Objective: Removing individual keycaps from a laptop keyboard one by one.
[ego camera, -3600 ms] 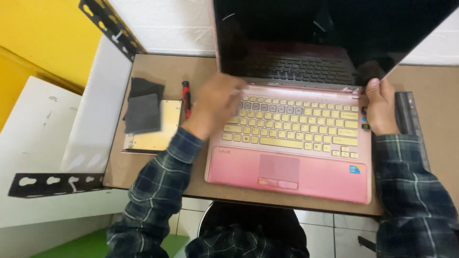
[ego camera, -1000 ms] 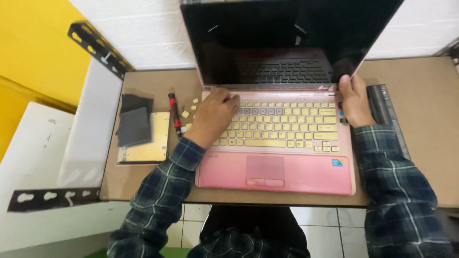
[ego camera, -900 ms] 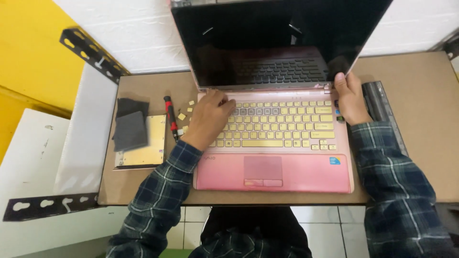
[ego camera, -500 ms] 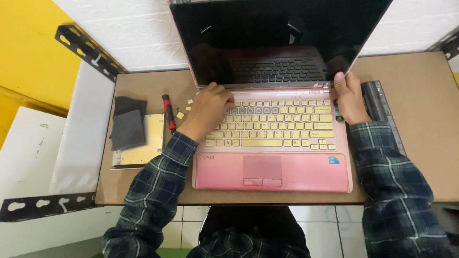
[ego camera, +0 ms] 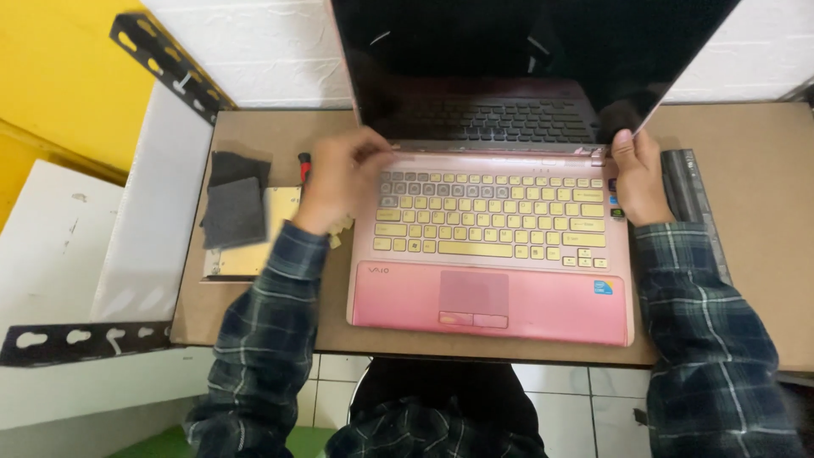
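Pink plastic laptop [ego camera: 492,246], lid open, sits mid-desk on the brown board desktop [ego camera: 763,187], front edge near me. My left hand [ego camera: 339,182] is at the top-left corner of the keyboard, fingers curled down over the keys there; blurred, so can't tell if it pinches anything. My right hand [ego camera: 638,176] rests on the top-right corner of the base by the hinge, fingers loosely closed, thumb at the lower corner of the screen [ego camera: 526,59].

Handling (my read): base is stiff, moderately heavy, smooth shell prob. slippery. Screen and hinge are the fragile bits, so hold by the base edges w/ both hands, not the lid. Keycaps look thin, snap-on, easily cracked; lift from a corner, gently.

Nearby: a few loose pale keycaps [ego camera: 339,231] just left of the laptop, red-handled screwdriver [ego camera: 303,163] behind my left hand, grey cloth pads [ego camera: 235,208] over a flat yellowish plate, long dark battery pack [ego camera: 688,191] just right of my right hand.
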